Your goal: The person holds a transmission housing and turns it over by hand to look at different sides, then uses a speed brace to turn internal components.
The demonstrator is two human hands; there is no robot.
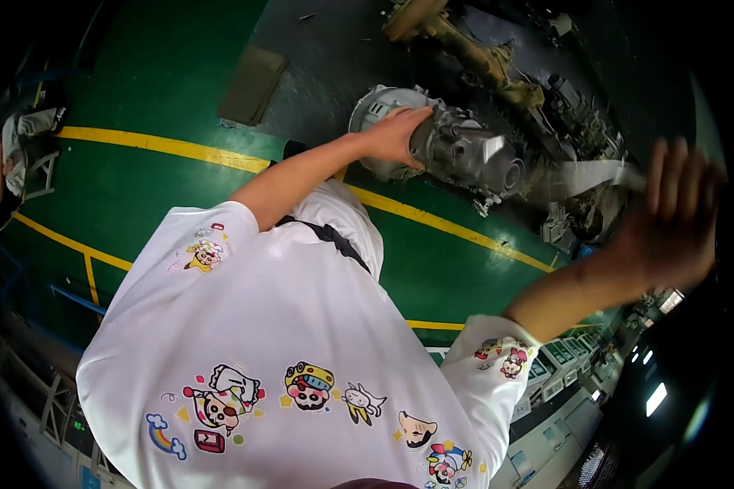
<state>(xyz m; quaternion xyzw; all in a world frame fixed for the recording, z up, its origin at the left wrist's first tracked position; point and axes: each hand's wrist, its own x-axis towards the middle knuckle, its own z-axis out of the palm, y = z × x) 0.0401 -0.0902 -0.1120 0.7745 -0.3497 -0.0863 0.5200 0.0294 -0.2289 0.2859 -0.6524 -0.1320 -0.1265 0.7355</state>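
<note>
My left hand (395,138) grips the top of a grey metal gearbox housing (473,159) with a wide bell-shaped end (375,106), fingers curved over it. At the right my right hand (677,216) is raised and smeared by motion; a pale metal streak (595,175) lies between it and the housing, and I cannot make out whether the fingers hold it. The housing rests at the edge of a dark platform beside other greasy mechanical parts (587,130).
A long rusty axle assembly (481,53) lies beyond the housing on the dark platform (310,57), near a brown mat (253,85). The green floor (155,98) has yellow lines. Frames and grey items (33,126) stand at far left; racks (563,359) are at lower right.
</note>
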